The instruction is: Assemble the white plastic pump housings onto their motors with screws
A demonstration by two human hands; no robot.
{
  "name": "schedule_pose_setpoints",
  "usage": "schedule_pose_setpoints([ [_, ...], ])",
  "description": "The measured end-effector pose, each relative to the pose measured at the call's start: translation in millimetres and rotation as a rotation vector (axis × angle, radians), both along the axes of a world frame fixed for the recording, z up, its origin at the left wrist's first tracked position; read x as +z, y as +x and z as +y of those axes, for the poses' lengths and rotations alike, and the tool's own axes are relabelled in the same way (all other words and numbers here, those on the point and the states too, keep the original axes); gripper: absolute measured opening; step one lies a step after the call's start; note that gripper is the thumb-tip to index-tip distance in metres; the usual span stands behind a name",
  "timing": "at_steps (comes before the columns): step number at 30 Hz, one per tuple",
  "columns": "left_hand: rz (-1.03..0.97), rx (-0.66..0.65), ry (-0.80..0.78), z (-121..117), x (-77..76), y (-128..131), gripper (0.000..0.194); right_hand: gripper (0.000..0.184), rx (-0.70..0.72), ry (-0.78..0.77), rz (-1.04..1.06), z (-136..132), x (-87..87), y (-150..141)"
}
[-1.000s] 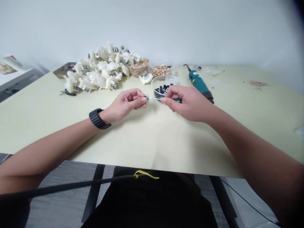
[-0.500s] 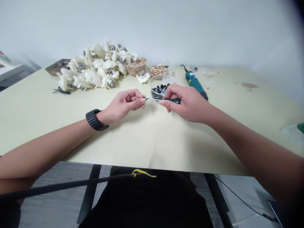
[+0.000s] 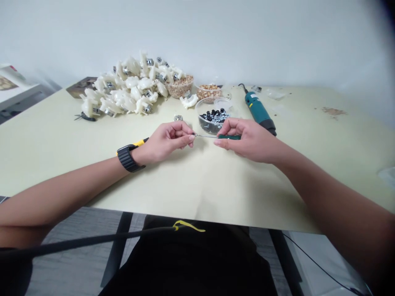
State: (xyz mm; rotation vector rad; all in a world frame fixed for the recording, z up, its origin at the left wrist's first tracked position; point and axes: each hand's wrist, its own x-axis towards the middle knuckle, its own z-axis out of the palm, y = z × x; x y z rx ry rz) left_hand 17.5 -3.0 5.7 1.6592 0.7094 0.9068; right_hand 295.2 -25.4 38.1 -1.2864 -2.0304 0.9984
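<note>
My right hand [image 3: 247,139] is closed round the dark green handle of a small screwdriver [image 3: 206,136], whose thin metal shaft points left. At the shaft's tip, my left hand [image 3: 169,142] pinches a tiny dark piece, mostly covered by thumb and fingers; it may be a screw, but its kind cannot be made out. Just behind both hands stands a round clear tub [image 3: 203,123] of black knobs and silver screws. A small round metal part [image 3: 178,118] lies on the table beyond my left hand. Behind my left wrist shows a yellow and black tool [image 3: 140,142], partly hidden.
Cream-white plastic pieces with metal parts [image 3: 123,96] are heaped at the back left, near dark pliers [image 3: 84,117]. Two tubs of brown bits [image 3: 180,88] stand beside them. A green rotary tool [image 3: 259,110] lies at right. A dark strap [image 3: 92,240] crosses below the table edge.
Both hands have shifted slightly right and down in view, with the screwdriver still between them. The round metal part and the yellow and black tool now show.
</note>
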Motion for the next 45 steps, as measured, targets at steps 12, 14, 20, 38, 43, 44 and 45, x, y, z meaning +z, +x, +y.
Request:
schedule_pose_setpoints([
  [12,0.022,0.000,0.044,-1.1,-1.5,-0.3,0.030,0.036,0.019,0.178,-0.095,1.8,-7.2,-0.2],
  [14,0.019,-0.002,0.039,-1.5,-1.4,-0.2,0.030,0.038,0.030,0.231,-0.052,1.8,-8.8,0.5],
  [20,0.019,0.002,0.034,-2.8,-0.9,-0.5,0.031,0.034,0.039,0.151,-0.027,0.0,-8.5,-0.8],
  [38,0.018,0.009,0.040,-3.2,-4.1,0.7,0.029,0.036,0.050,0.153,-0.062,1.4,-12.6,-2.0],
  [43,0.025,0.012,0.043,-3.6,-4.6,0.9,0.030,0.035,0.053,0.097,-0.130,0.0,-9.5,-3.4],
  [44,0.023,0.009,0.041,-3.8,-4.9,1.0,0.031,0.037,0.067,0.090,-0.145,0.4,-9.6,-3.0],
  [45,0.021,0.005,0.040,-4.0,-5.2,1.1,0.032,0.037,0.076,0.093,-0.148,1.0,-10.0,-2.4],
])
